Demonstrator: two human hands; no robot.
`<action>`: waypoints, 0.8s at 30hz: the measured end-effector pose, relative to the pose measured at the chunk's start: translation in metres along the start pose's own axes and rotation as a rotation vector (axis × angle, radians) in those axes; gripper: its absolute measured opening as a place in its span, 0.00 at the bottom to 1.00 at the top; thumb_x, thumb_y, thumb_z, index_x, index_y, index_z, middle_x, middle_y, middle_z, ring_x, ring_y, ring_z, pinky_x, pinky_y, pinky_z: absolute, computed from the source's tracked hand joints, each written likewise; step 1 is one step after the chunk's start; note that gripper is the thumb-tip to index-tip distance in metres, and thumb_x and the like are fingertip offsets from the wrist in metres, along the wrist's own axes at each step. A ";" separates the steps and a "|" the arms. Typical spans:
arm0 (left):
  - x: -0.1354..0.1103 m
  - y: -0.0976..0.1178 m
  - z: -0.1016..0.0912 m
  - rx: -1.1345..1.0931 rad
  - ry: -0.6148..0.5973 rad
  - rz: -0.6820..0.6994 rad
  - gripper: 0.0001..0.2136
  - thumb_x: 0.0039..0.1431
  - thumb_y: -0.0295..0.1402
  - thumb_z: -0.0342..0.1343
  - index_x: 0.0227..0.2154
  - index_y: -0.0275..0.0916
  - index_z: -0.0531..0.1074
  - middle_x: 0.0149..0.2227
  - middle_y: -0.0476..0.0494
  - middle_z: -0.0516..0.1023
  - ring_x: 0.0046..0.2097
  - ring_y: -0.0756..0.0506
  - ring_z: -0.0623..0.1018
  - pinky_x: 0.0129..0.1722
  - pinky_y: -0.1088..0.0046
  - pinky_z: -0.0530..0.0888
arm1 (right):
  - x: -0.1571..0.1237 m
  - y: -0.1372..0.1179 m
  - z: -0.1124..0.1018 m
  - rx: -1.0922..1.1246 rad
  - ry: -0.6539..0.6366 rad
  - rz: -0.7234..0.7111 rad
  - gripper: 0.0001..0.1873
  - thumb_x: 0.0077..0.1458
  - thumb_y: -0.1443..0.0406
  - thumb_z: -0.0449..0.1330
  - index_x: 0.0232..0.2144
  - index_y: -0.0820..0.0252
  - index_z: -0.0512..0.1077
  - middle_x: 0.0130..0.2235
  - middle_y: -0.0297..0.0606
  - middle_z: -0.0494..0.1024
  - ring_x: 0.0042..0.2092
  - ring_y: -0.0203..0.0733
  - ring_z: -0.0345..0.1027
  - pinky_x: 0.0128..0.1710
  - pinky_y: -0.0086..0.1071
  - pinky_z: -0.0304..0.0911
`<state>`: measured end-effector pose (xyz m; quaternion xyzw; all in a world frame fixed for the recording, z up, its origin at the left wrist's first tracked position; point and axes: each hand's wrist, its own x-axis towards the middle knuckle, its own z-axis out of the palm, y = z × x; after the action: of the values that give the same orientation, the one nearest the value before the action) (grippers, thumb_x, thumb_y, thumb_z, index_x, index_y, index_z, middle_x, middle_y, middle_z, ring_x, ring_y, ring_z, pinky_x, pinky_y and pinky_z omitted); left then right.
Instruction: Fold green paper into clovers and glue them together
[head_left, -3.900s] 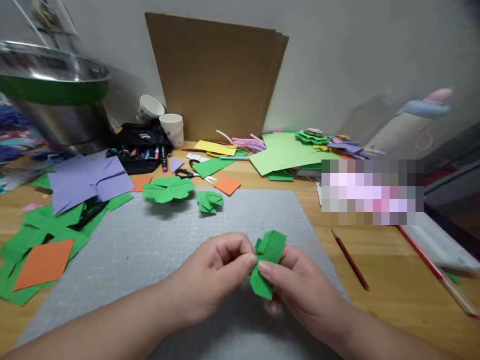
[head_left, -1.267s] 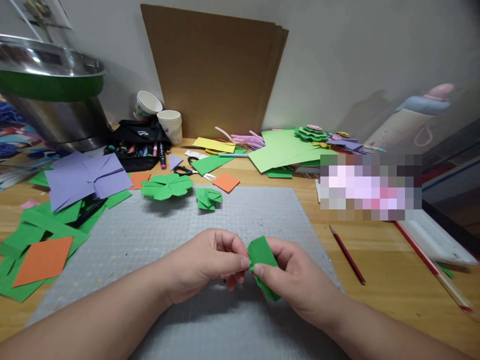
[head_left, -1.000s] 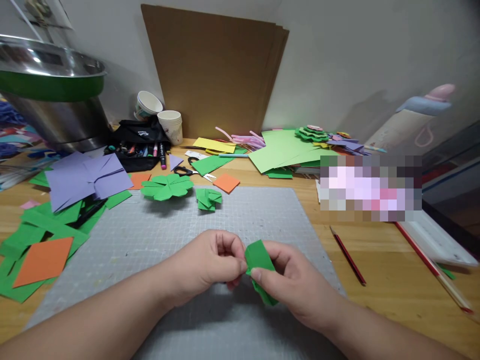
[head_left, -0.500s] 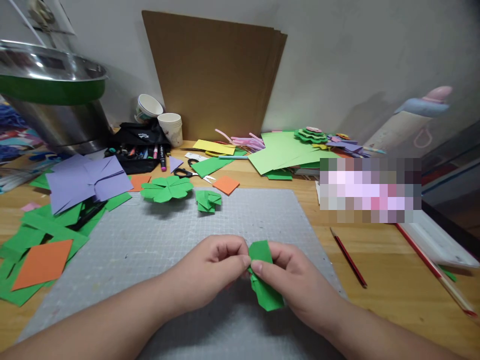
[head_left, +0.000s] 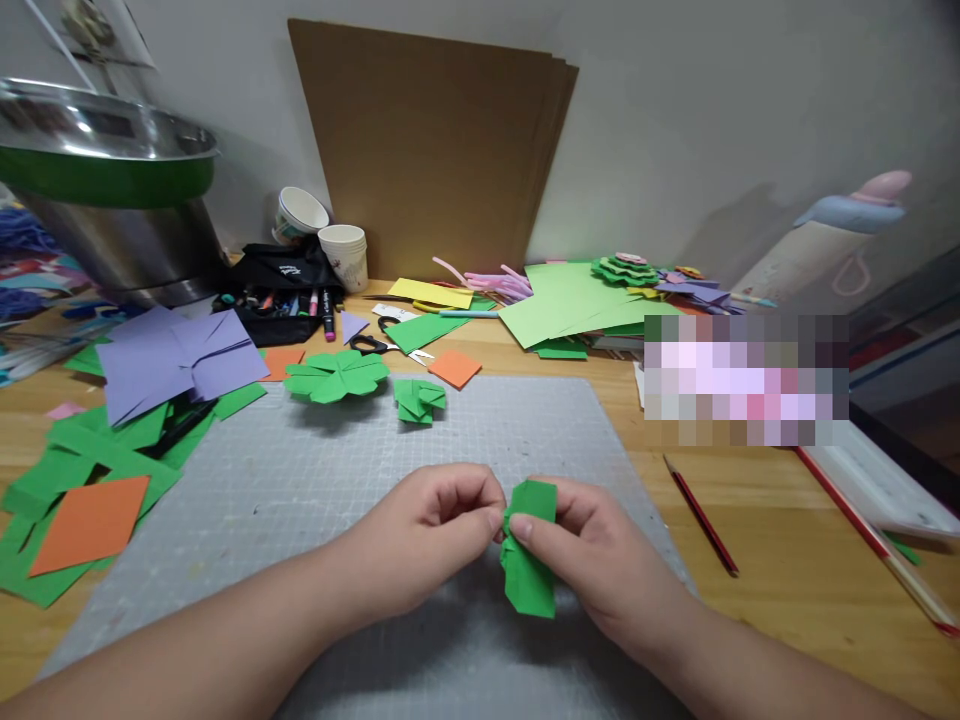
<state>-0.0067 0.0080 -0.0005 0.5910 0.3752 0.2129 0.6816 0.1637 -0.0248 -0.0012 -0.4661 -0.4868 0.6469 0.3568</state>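
Note:
A piece of folded green paper (head_left: 534,575) is held upright above the grey cutting mat (head_left: 300,520). My right hand (head_left: 592,545) grips it, with the thumb pressed on its front face and the fingers behind. At the paper's crumpled left edge, my left hand (head_left: 442,530) is closed in a pinch; its fingertips partly hide what they hold there. Farther back on the mat lie a green paper flower shape (head_left: 337,377) and a smaller folded green paper piece (head_left: 420,400).
Black-handled scissors (head_left: 382,345) and an orange paper square (head_left: 454,368) lie behind the mat. Green scraps and an orange sheet (head_left: 90,525) spread at left, near a purple folded paper (head_left: 180,360). A red pencil (head_left: 701,515) rests at right. Paper cups (head_left: 345,255) stand behind.
The folded green paper has turned slightly to stand more upright and shifted a little right. Both hands stay at it, the left still pinched at its edge.

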 end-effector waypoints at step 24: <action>0.000 0.002 0.004 0.092 0.018 0.037 0.05 0.49 0.28 0.50 0.21 0.38 0.63 0.19 0.56 0.58 0.24 0.53 0.57 0.23 0.77 0.55 | 0.000 -0.001 0.000 -0.182 -0.002 -0.057 0.14 0.51 0.61 0.56 0.19 0.58 0.58 0.21 0.27 0.56 0.25 0.32 0.50 0.23 0.27 0.49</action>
<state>-0.0033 0.0059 0.0017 0.6265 0.3797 0.2136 0.6463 0.1642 -0.0246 -0.0006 -0.4819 -0.5568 0.5901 0.3308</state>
